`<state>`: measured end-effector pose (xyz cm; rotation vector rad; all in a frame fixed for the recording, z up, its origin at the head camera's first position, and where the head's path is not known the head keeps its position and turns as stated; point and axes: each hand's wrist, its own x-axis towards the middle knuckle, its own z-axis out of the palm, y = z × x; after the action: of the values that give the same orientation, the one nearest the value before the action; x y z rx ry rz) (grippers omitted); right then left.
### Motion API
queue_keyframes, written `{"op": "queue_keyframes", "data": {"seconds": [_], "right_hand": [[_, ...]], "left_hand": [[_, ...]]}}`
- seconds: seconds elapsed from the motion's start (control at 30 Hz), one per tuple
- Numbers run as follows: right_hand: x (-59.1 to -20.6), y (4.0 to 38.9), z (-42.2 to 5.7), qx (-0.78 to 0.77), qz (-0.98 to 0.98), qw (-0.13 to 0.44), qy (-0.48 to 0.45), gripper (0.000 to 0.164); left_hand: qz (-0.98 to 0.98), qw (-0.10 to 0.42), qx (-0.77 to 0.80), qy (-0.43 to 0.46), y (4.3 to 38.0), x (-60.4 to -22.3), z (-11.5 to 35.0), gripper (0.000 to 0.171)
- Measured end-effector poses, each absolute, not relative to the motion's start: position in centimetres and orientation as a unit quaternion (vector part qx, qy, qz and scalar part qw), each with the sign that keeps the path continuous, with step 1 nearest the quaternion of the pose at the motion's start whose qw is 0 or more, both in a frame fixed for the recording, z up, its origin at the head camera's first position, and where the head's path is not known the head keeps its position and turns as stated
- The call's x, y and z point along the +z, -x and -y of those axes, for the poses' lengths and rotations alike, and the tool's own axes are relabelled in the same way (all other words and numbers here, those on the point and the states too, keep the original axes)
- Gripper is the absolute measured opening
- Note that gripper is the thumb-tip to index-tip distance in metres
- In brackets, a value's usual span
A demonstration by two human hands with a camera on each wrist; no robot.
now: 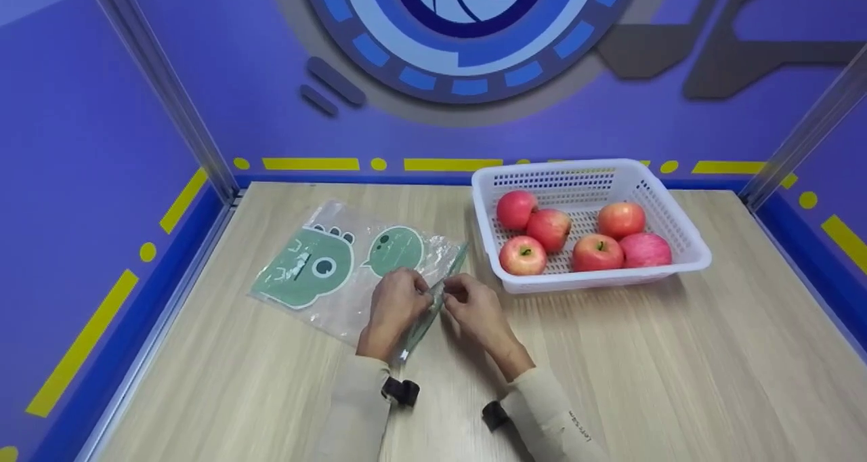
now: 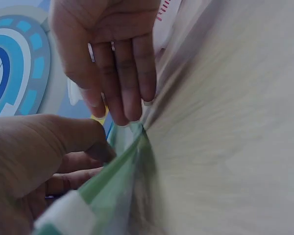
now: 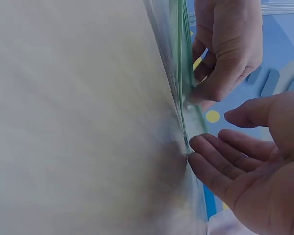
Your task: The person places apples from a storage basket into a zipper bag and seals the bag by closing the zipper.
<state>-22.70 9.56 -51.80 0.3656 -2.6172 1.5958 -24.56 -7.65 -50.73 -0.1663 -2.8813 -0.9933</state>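
Observation:
A clear zip bag (image 1: pixel 342 296) with green cartoon prints lies flat on the table, its green zip edge (image 1: pixel 433 306) slanting toward me. At the near end of that edge sits a white slider (image 2: pixel 71 215). My left hand (image 1: pixel 396 303) pinches the green edge near its middle between thumb and fingers. Across from it, my right hand (image 1: pixel 479 313) has its fingertips (image 3: pixel 193 147) right at the same edge. Its fingers are only slightly bent, and the thumb (image 3: pixel 245 113) stands apart from them in the right wrist view.
A white plastic basket (image 1: pixel 687 255) stands at the back right, close to the bag's far corner. Several red apples (image 1: pixel 597 253) lie in it. Blue-purple panels (image 1: pixel 433 137) border the wooden table (image 1: pixel 650 367) at the back and sides.

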Motion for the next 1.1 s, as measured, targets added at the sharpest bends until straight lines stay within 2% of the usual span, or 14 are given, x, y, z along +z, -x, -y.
{"op": "queue_keyframes", "data": {"seconds": [0.13, 0.37, 0.53, 0.77, 0.87, 1.0, 1.1], "right_hand": [[-51.9, 22.6, -9.3, 0.537, 0.838, 0.049, -0.09, 0.025], [-52.0, 22.4, -8.9, 0.579, 0.811, 0.08, -0.04, 0.043], [-52.1, 22.3, -8.8, 0.585, 0.805, 0.096, -0.028, 0.052], [-51.8, 22.1, -8.5, 0.596, 0.796, 0.082, -0.066, 0.031], [-51.2, 22.0, -8.4, 0.619, 0.778, 0.077, -0.077, 0.027], [-50.2, 21.7, -8.6, 0.632, 0.765, 0.094, -0.08, 0.026], [-49.5, 21.5, -8.8, 0.616, 0.774, 0.124, -0.079, 0.023]], "left_hand": [[0.931, 0.075, -0.355, 0.042, 24.3, -50.4, 8.0, 0.01], [0.905, 0.059, -0.42, 0.011, 24.0, -49.0, 9.0, 0.012], [0.879, 0.08, -0.469, 0.007, 24.1, -48.4, 9.6, 0.011], [0.856, 0.082, -0.51, 0.0, 23.9, -47.6, 9.7, 0.013], [0.851, 0.077, -0.52, 0.012, 23.8, -47.2, 9.5, 0.015], [0.843, 0.085, -0.53, 0.018, 23.6, -46.6, 9.5, 0.016], [0.84, 0.113, -0.531, 0.016, 23.3, -46.0, 9.7, 0.014]]}}
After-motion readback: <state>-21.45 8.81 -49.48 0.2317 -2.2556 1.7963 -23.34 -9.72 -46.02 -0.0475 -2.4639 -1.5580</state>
